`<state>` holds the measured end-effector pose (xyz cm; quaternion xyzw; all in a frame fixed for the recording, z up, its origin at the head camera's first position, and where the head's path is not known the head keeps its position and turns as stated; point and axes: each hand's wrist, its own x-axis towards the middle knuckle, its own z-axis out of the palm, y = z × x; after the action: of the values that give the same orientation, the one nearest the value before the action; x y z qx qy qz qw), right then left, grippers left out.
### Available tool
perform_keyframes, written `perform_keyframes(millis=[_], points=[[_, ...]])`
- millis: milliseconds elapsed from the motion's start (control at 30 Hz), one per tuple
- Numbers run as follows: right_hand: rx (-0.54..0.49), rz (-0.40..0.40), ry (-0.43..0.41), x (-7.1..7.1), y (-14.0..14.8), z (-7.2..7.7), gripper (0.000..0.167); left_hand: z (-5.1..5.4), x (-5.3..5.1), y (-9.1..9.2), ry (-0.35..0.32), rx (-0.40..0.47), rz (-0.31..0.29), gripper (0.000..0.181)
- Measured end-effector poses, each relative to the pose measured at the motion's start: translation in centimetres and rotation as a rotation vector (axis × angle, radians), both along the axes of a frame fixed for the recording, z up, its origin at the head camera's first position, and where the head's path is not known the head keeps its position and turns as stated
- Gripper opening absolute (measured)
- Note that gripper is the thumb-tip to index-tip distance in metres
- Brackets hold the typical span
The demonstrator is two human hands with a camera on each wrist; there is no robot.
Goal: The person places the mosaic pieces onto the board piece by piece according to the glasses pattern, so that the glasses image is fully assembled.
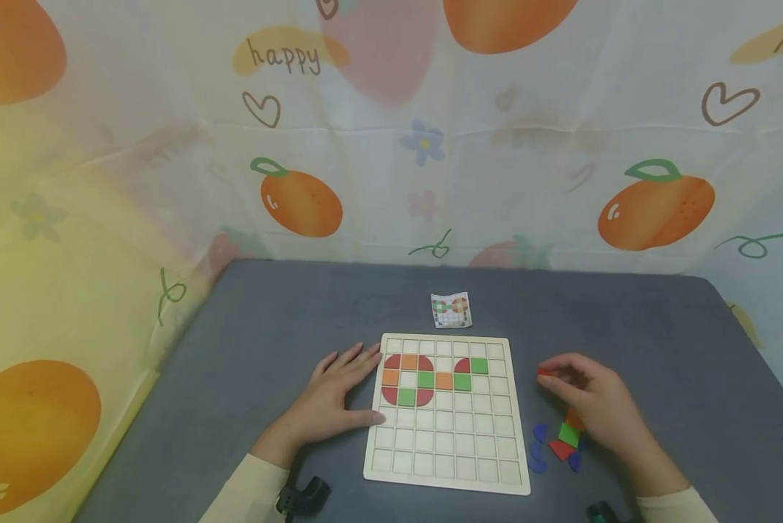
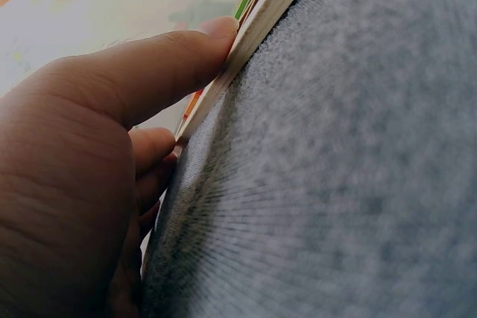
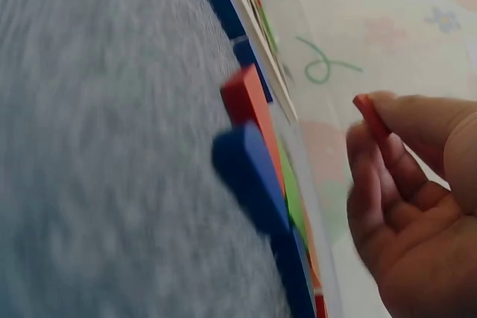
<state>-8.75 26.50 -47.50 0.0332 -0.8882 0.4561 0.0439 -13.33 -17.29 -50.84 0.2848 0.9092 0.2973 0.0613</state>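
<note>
A square white grid board (image 1: 444, 443) lies on the grey table. Red, orange and green tiles fill several cells in its upper rows, among them a green tile (image 1: 479, 365) at the right end. My left hand (image 1: 333, 396) rests against the board's left edge, fingers extended; in the left wrist view its thumb (image 2: 175, 61) touches the rim. To the right of the board, my right hand (image 1: 590, 399) pinches a small red tile (image 3: 373, 118) between thumb and fingers, held above the table. The tile's full shape is partly hidden by the fingertips.
Loose pieces lie right of the board: a green square (image 1: 569, 434), a red piece (image 1: 561, 450), an orange piece (image 1: 574, 419) and several blue ones (image 1: 537, 465). Behind the board is a small printed pattern card (image 1: 451, 310). A patterned curtain (image 1: 365, 145) hangs behind the table.
</note>
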Motion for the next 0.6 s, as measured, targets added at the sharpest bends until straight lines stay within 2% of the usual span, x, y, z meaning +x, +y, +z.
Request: perform_keyframes(millis=[233,600], points=[[0.031,0.003,-0.044,-0.8,-1.4,0.0,0.017,0.1,0.1,0.0,-0.003,0.001,0.005,0.099],[-0.001,0.000,-0.126,-2.7,-4.1,-0.6,0.016,0.0,-0.1,-0.1,-0.005,-0.007,0.001,0.101]])
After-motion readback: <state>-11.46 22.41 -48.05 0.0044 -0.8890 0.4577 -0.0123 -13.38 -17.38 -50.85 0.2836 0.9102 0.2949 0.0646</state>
